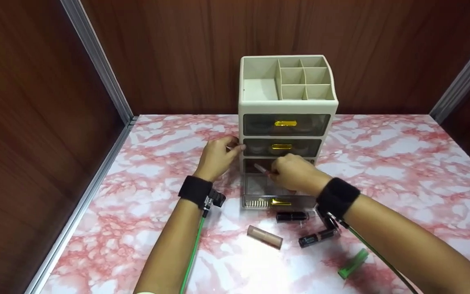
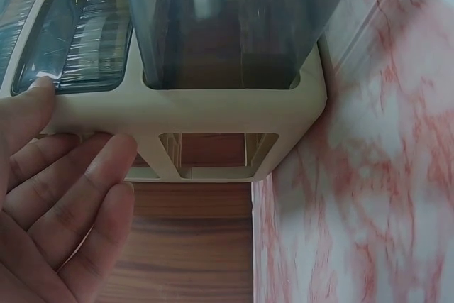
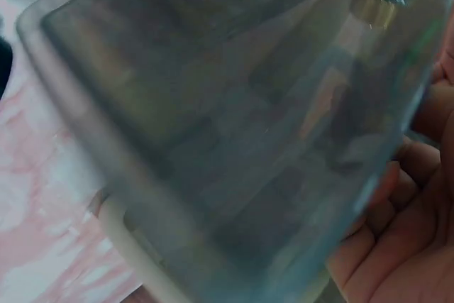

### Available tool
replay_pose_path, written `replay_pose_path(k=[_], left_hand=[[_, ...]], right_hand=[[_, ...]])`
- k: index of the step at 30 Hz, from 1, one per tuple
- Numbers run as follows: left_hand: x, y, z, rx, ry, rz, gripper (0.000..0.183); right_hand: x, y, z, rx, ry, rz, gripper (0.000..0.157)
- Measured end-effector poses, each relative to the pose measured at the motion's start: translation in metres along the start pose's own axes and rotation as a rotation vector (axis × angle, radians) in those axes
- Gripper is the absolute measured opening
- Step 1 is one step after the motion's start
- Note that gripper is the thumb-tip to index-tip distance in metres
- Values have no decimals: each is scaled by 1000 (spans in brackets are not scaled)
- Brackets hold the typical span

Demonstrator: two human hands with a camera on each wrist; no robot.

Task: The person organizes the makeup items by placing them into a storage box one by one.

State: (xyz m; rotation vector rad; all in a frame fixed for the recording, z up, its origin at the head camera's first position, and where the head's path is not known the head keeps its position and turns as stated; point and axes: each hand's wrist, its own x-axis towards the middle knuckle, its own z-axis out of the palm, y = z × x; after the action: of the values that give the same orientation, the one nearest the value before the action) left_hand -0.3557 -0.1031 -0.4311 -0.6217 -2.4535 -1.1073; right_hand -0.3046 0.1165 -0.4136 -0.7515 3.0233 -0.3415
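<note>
A cream drawer organizer point(image 1: 288, 107) stands against the back wall, its bottom drawer point(image 1: 279, 202) pulled out and its two upper drawers closed. My left hand point(image 1: 218, 157) holds the organizer's left edge, thumb on the front and fingers along the side, as the left wrist view also shows. Over the open drawer, my right hand point(image 1: 294, 173) grips a slim pinkish tube point(image 1: 262, 168), which slants up to the left. In the right wrist view the smoky clear drawer point(image 3: 234, 104) hides that tube, and only part of the hand point(image 3: 404, 232) appears.
On the pink marbled table point(image 1: 137, 241), in front of the drawer, lie a brownish tube point(image 1: 264, 237), a black tube point(image 1: 292, 217), another black tube point(image 1: 318, 237) and a green tube point(image 1: 353, 263). Open compartments point(image 1: 259, 87) top the organizer. Wooden panels point(image 1: 169, 57) enclose the table.
</note>
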Motion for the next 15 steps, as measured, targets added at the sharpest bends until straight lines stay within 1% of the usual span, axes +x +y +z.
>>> replay_pose_path(k=[3, 6, 11, 15], left_hand=[[-1, -1, -1, 6, 2, -3, 22], [-1, -1, -1, 11, 7, 5, 24], [0, -1, -1, 29, 9, 24, 24], [1, 0, 0, 38, 6, 18, 22]], right_hand=[[6, -8, 5, 4, -6, -20, 19], [12, -15, 9, -38, -1, -26, 22], [21, -21, 12, -89, -1, 18, 25], [26, -22, 15, -100, -9, 48, 26]])
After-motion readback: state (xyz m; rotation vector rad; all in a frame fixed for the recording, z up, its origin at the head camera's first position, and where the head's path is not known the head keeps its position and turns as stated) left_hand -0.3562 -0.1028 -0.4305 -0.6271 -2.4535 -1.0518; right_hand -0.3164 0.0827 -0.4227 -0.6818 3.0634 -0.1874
